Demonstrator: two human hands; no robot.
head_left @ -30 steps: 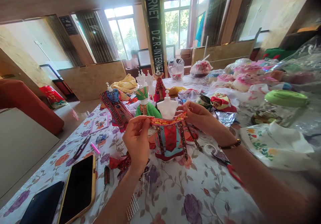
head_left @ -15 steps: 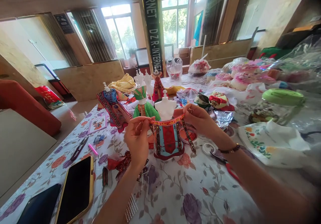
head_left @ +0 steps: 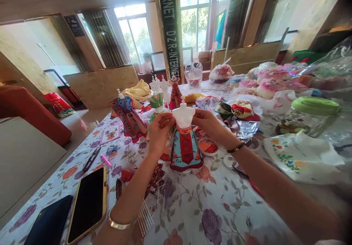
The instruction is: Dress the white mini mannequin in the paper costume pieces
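A small white mannequin [head_left: 185, 116] stands upright on the table in front of me. A light-blue doll skirt [head_left: 179, 147] with a red centre panel and a beaded waistband lies across the front of its waist. My left hand [head_left: 161, 130] is closed at the mannequin's left side, pinching one end of the waistband. At the other side my right hand [head_left: 210, 125] is closed on the opposite end. Both hands' fingertips are partly hidden behind the mannequin. Just behind my left hand is a mannequin in a green outfit [head_left: 156, 102].
Dressed mannequins, one in a blue dress [head_left: 128, 113] and one in a red dress [head_left: 175, 93], stand behind. Thread snips [head_left: 90, 159], a pink pen [head_left: 105, 160] and a yellow-cased phone [head_left: 87, 204] lie left. A round dish [head_left: 208, 146] and a green-lidded jar [head_left: 315, 106] are right.
The skirt's waistband, stretched straight in front of the mannequin before, now curves around its waist. Both hands have moved back along the mannequin's sides and closer together.
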